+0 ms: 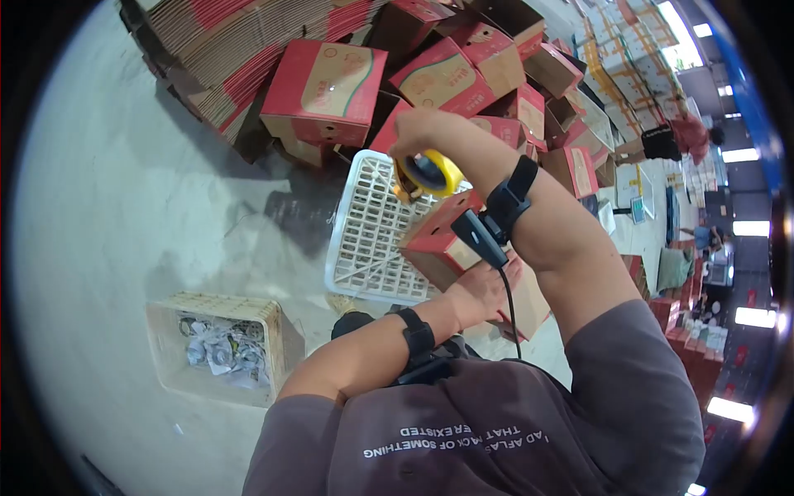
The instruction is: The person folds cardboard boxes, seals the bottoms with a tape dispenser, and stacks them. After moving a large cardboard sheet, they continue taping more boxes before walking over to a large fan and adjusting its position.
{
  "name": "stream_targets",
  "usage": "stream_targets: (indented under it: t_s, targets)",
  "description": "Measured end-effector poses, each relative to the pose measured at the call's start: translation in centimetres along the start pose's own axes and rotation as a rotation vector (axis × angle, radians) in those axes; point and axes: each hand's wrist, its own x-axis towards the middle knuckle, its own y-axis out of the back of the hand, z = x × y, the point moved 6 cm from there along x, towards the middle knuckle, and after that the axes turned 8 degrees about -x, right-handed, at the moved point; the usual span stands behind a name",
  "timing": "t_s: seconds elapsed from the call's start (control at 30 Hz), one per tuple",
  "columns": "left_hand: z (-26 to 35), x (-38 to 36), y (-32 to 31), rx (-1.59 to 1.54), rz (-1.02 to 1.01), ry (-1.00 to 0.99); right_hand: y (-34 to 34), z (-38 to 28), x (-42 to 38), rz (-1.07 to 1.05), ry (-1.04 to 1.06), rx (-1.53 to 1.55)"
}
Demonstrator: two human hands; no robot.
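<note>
My right hand (418,132) is closed around a tape dispenser (405,186) carrying a yellow-edged tape roll (451,175). It holds the dispenser above the far side of a white plastic crate (347,240) with a slotted surface. A red and brown cardboard box (434,248) sits on the crate, partly hidden by my right forearm and its wrist strap. My left hand (484,293) lies flat against the near side of this box, with its fingers stretched out. The ends of those fingers are partly covered by a black device and its cable.
Several red and brown boxes (327,87) are piled beyond the crate, beside stacks of flattened cardboard (273,37). At left, an off-white bin (169,364) holds crumpled scraps (227,351). Another person (686,136) stands at far right near stacked white cartons (620,58).
</note>
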Motion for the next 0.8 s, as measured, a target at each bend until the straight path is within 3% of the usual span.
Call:
stream_targets:
  t_s: [0.07, 0.1, 0.23, 0.3, 0.33, 0.47, 0.5, 0.53, 0.6, 0.67, 0.77, 0.8]
  targets:
    - [0.2, 0.3, -0.5, 0.008, -0.051, -0.011, -2.0, -1.0, -1.2, -0.166, 0.052, -0.241]
    - [0.3, 0.6, -0.6, -0.039, -0.110, 0.024, -1.3, -0.5, -3.2, -0.187, 0.017, -0.199]
    - [0.4, 0.8, 0.2, -0.060, -0.098, 0.077, 7.8, 2.2, -15.5, -0.124, 0.143, -0.212]
    - [1.0, 1.2, 1.0, -0.077, -0.122, 0.074, 7.9, 3.7, -22.9, 0.020, 0.055, -0.288]
    - [0.9, 1.3, 1.3, -0.100, -0.129, 0.096, 6.6, 5.4, -25.5, 0.156, 0.025, -0.299]
    - [1.0, 0.9, 0.8, -0.128, -0.023, 0.075, -3.0, 14.5, -31.9, 0.601, 0.084, 0.740]
    - [1.3, 1.4, 1.0, -0.071, -0.063, 0.094, -6.6, 14.9, -33.3, 0.502, 0.003, 1.033]
    - [1.7, 1.7, 1.3, -0.065, -0.081, 0.086, -10.4, 15.5, -34.2, 0.749, -0.002, 0.972]
    - [2.0, 2.1, 1.8, -0.079, -0.102, 0.110, -17.9, 14.5, -34.9, 0.897, -0.134, 1.022]
    - [2.1, 2.3, 1.1, -0.087, -0.149, 0.111, -22.6, 12.7, -35.0, 1.104, -0.059, 1.045]
    - [2.5, 2.9, 1.2, -0.116, 0.064, 0.269, -24.1, 12.8, -35.8, 1.152, -0.107, 1.067]
    - [3.5, 3.7, 0.8, -0.110, 0.046, 0.257, -24.5, 12.9, -35.7, 1.172, -0.089, 1.107]
